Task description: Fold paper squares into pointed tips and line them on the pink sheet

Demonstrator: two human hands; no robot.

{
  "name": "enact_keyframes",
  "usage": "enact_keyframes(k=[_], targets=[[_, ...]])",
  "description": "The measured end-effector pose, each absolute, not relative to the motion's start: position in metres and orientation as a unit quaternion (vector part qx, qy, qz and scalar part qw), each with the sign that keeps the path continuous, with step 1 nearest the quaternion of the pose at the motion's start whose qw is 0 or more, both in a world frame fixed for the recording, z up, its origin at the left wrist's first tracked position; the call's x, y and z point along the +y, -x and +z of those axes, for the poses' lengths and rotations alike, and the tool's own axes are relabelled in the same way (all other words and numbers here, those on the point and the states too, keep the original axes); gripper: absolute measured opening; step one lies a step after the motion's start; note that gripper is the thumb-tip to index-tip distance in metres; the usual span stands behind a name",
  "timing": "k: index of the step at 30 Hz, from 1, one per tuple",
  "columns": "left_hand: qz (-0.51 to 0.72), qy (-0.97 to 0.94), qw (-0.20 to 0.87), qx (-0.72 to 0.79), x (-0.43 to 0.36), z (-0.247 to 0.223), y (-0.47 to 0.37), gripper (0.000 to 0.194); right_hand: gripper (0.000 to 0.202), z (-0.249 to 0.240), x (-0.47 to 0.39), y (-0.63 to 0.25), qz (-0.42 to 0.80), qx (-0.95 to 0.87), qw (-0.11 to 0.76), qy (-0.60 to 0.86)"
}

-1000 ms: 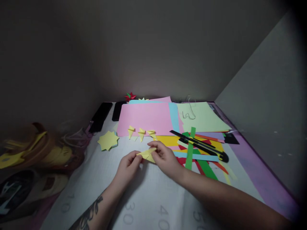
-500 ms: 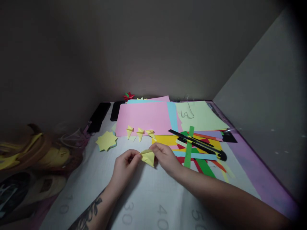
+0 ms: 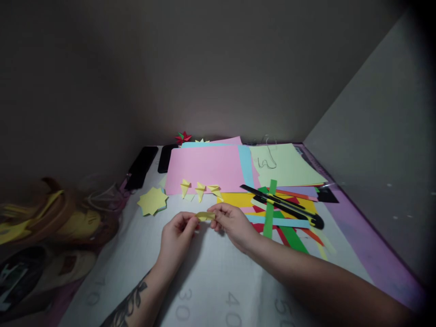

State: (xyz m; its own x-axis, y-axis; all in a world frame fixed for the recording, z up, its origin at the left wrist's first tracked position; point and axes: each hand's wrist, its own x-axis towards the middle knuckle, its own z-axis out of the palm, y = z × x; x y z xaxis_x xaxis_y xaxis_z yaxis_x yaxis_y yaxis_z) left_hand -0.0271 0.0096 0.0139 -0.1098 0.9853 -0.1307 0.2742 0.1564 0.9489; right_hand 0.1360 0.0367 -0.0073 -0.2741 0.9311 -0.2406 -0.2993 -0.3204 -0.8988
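Between my hands is a small piece of folded yellow paper [image 3: 205,216], seen nearly edge-on above the white mat [image 3: 204,272]. My left hand [image 3: 179,234] pinches its left end between thumb and forefinger. The right end is gripped by the fingertips of my right hand [image 3: 231,223]. Just beyond my hands, three folded yellow paper pieces stand in a row: a left one [image 3: 185,188], a middle one [image 3: 200,190] and a right one [image 3: 215,190]. Left of them lies a stack of yellow star-shaped paper [image 3: 152,201].
Pink sheets [image 3: 204,165] and pale green sheets [image 3: 286,161] lie at the back, with a bent wire [image 3: 267,162] on the green. Right of my hands, black utility knives [image 3: 289,207] rest on coloured strips. Two dark phones [image 3: 145,159] and a red paper star [image 3: 183,136] sit back left.
The yellow paper has turned from showing a broad triangular face to nearly edge-on. My right hand has shifted slightly, and its fingers now curl under the paper's right end.
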Motion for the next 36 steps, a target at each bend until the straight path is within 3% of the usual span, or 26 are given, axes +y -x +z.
enact_keyframes(k=[15, 20, 27, 33, 36], targets=[[0.420, -0.509, 0.446, 0.605, 0.010, 0.023, 0.030, 0.023, 0.018, -0.001, 0.039, -0.143, 0.635, -0.450, 0.445, 0.444], [0.423, -0.508, 0.463, 0.591, 0.011, 0.020, 0.033, 0.016, 0.015, 0.000, 0.038, -0.148, 0.588, -0.528, 0.431, 0.436], [0.407, -0.502, 0.519, 0.560, 0.012, 0.014, 0.035, 0.017, 0.010, 0.001, 0.041, -0.154, 0.488, -0.634, 0.425, 0.424], [0.404, -0.489, 0.536, 0.557, 0.014, 0.015, 0.033, 0.021, 0.010, 0.009, 0.042, -0.156, 0.473, -0.676, 0.404, 0.396], [0.400, -0.525, 0.501, 0.560, 0.011, 0.017, 0.031, 0.022, 0.012, 0.012, 0.040, -0.155, 0.438, -0.699, 0.403, 0.396]])
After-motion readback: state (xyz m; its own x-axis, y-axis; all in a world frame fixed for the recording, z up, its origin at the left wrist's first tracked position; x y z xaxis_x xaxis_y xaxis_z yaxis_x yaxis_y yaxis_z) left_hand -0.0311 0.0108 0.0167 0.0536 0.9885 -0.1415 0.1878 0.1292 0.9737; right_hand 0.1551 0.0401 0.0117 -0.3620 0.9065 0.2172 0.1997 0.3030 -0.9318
